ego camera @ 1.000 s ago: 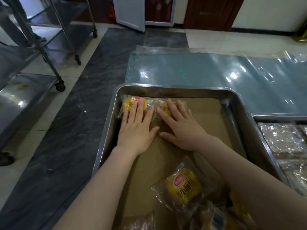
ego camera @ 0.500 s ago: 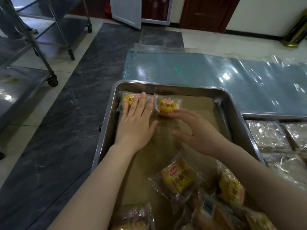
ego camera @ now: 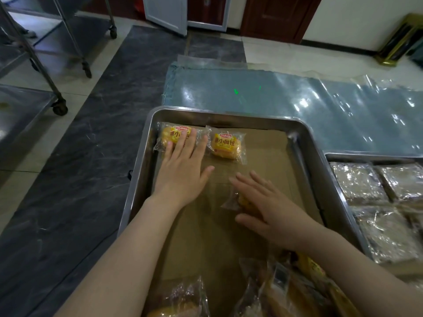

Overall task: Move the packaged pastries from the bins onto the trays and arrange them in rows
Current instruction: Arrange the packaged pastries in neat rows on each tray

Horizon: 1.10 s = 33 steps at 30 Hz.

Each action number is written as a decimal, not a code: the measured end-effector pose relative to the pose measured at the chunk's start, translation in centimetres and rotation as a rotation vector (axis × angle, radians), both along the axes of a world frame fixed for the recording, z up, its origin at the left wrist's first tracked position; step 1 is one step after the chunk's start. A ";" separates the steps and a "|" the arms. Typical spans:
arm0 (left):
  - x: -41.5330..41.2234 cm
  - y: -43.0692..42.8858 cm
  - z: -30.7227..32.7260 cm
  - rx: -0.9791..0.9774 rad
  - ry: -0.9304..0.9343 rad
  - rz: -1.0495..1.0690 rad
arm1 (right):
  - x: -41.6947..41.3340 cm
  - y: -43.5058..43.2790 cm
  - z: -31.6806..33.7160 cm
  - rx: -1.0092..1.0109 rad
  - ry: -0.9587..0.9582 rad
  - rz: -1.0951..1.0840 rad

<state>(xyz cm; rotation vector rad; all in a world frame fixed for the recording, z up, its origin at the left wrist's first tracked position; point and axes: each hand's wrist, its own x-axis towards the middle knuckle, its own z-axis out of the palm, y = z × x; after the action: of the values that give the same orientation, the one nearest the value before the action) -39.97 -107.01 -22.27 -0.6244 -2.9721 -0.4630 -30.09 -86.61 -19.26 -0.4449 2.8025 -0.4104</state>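
My right hand [ego camera: 270,209] has left the second bun [ego camera: 226,145] and now covers a third [ego camera: 240,201]; left hand [ego camera: 183,170] lies flat on the first bun [ego camera: 171,137], grip released.

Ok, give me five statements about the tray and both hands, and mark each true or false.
1. Two yellow pastry packs lie along the far edge of the metal tray. True.
2. The left hand rests on the far-left pack. True.
3. The second pack is covered by the right hand. False: it lies uncovered; the right hand is over a third pack nearer the person.
4. The tray is lined with brown paper. True.
5. The neighbouring tray on the right is empty. False: it holds wrapped packs.
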 end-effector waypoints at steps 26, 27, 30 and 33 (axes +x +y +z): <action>-0.4 -0.1 -0.8 -0.118 -0.115 -0.022 | -8.9 5.6 -2.7 0.249 0.116 -0.172; -0.5 0.0 -0.9 -0.119 -0.110 -0.022 | -8.8 5.4 -2.5 0.246 0.126 -0.178; -0.6 0.1 -1.1 -0.097 -0.087 -0.021 | -7.9 4.1 -2.3 0.235 0.196 -0.117; -0.8 0.2 -1.3 -0.076 -0.084 -0.033 | -7.6 3.1 -2.4 0.275 0.174 -0.025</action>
<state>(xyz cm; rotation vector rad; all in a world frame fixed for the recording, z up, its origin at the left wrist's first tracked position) -40.73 -106.83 -23.59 -0.6780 -3.0754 -0.3897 -37.72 -83.48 -21.67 -0.3998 2.9736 0.0127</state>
